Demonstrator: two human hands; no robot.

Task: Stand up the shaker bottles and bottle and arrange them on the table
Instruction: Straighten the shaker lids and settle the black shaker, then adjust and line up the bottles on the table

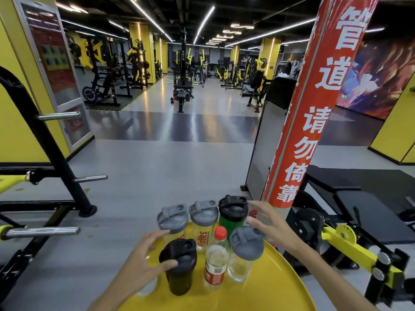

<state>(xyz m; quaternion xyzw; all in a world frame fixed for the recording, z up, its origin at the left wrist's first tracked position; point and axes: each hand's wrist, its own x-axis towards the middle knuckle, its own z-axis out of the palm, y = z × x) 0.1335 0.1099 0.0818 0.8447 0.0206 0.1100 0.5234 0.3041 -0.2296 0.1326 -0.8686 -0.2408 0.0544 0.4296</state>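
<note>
Several shaker bottles stand upright on a round yellow table. At the back are two clear shakers with grey lids and a green shaker with a black lid. In front stand a dark shaker with a black lid, a clear plastic bottle with a red cap and a clear shaker with a grey lid. My left hand is spread beside the dark shaker, thumb touching it. My right hand hovers with fingers apart by the green shaker.
A red pillar with white characters rises just behind the table on the right. A black and yellow weight rack with chrome pegs stands to the left. A bench machine sits on the right. Grey gym floor stretches ahead.
</note>
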